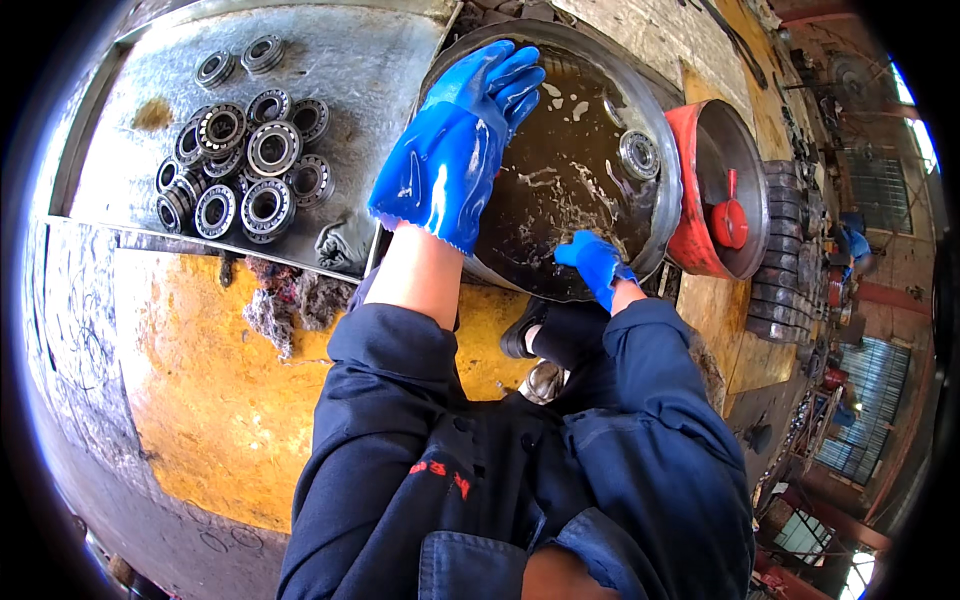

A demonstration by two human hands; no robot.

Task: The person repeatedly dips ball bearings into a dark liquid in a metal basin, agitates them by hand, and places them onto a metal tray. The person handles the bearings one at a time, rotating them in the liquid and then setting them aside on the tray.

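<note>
A wide round metal basin [668,215] holds murky brown liquid [545,160] with foam and ripples. My left hand [455,140], in a wet blue rubber glove, reaches over the basin's left rim with its fingers stretched out and nothing visible in them. Close to the near rim, my right hand [597,266], gloved in blue too, is low over the liquid beside splashing foam. Its fingers look curled closed, and what they may hold is hidden. One ball bearing [639,155] sits at the basin's right wall, apart from both hands.
On the metal tray [350,60] at left, several roller bearings [272,150] are piled beside a dark rag [340,247]. A red tub [690,190] with a red long-handled thing [730,222] stands right of the basin. Stacked dark rings [780,260] are beyond it. Grey fluff [270,320] hangs at the tray's edge.
</note>
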